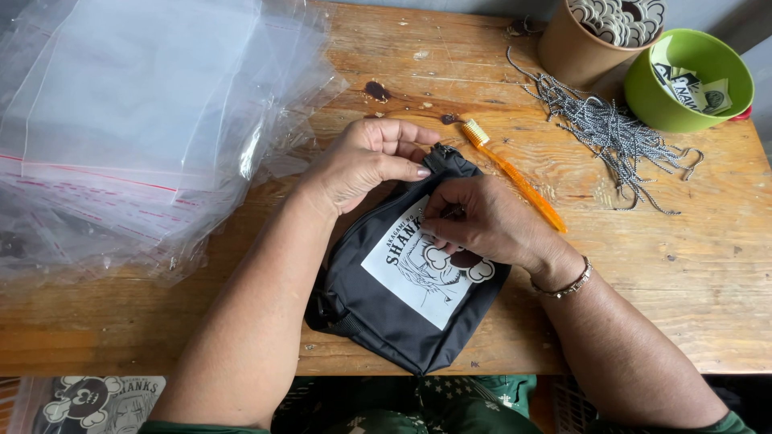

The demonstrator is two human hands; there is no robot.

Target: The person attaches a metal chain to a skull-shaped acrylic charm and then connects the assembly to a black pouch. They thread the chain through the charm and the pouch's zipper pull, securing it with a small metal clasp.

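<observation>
A small black fabric pouch (386, 309) with a white printed patch lies on the wooden table (691, 265), hanging a little over the near edge. My left hand (362, 161) grips the pouch's top corner between thumb and fingers. My right hand (478, 221) rests on the pouch's upper part, fingertips pinched on something small near the zipper, with a small white cloud-shaped tag under it. A metal bracelet sits on my right wrist.
An orange toothbrush (515, 177) lies just right of the pouch. A pile of black-and-white cords (611, 133) spreads at the back right, beside a brown cup (583, 40) of tags and a green bowl (687, 108). Clear plastic bags (137, 120) are stacked at the left.
</observation>
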